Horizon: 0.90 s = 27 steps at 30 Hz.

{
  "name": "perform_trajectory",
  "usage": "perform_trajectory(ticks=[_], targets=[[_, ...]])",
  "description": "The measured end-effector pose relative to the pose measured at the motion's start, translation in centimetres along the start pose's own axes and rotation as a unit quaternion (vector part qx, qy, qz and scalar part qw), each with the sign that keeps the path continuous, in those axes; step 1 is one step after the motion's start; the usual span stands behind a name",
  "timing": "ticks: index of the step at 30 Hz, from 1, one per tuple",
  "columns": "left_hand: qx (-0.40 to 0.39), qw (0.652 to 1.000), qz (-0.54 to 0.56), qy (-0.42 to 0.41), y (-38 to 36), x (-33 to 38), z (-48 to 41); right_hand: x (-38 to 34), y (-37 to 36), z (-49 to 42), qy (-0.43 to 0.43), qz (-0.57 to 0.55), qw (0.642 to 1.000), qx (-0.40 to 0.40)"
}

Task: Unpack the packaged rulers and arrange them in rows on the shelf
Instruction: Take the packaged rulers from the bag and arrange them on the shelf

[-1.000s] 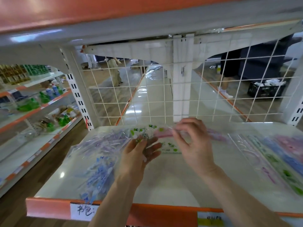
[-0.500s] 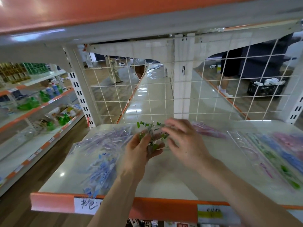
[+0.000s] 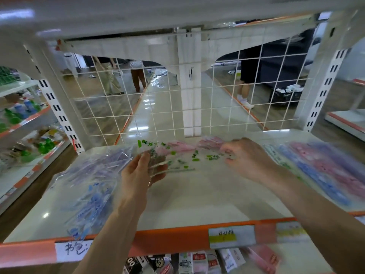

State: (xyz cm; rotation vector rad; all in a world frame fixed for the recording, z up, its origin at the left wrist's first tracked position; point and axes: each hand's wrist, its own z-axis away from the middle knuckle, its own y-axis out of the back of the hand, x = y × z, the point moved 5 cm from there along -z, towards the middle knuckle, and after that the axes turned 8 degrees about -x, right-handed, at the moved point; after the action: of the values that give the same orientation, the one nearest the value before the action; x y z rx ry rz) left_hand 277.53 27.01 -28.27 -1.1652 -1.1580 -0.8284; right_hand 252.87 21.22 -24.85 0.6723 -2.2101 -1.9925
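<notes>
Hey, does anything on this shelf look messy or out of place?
Yes. On the left of the shelf, the clear plastic packs lie in a crumpled, skewed heap, unlike the rulers laid in straight rows on the right.

Wooden floor (image 3: pixel 94 123) behind white wire grid (image 3: pixel 158 113).

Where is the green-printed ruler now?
Head view, shelf centre: the green ruler has its left end in the left hand, its right end at the right hand; pink rulers lie just behind.

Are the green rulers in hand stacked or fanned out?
Fanned out: left hand grips green rulers at one end; edges splay toward right hand.
</notes>
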Motion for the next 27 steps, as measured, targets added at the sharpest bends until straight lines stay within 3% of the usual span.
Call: perform_trajectory(ticks=[4,8,19,21,24,27], targets=[[-0.002,1.0,0.004,-0.003,-0.2,0.0,0.0,2.4,0.3,0.1,-0.07,0.021,0.996,-0.055],[-0.005,1.0,0.009,-0.001,-0.1,0.0,0.0,2.7,-0.4,-0.6,-0.081,0.011,0.992,-0.098],[-0.036,0.997,0.069,0.012,-0.5,0.4,0.4,-1.1,-1.5,-0.4,0.008,0.061,0.993,-0.096],[-0.046,0.996,0.075,0.017,-0.7,0.4,0.5,-2.1,-0.8,-0.4,0.022,0.019,0.998,-0.061],[-0.059,0.996,0.059,0.02,-0.9,0.4,0.4,-4.4,0.2,-0.5,0.07,-0.169,0.983,0.026],[-0.076,0.996,0.052,0.019,-1.2,0.5,0.5,-6.4,-0.4,-1.4,0.1,-0.275,0.956,-0.015]])
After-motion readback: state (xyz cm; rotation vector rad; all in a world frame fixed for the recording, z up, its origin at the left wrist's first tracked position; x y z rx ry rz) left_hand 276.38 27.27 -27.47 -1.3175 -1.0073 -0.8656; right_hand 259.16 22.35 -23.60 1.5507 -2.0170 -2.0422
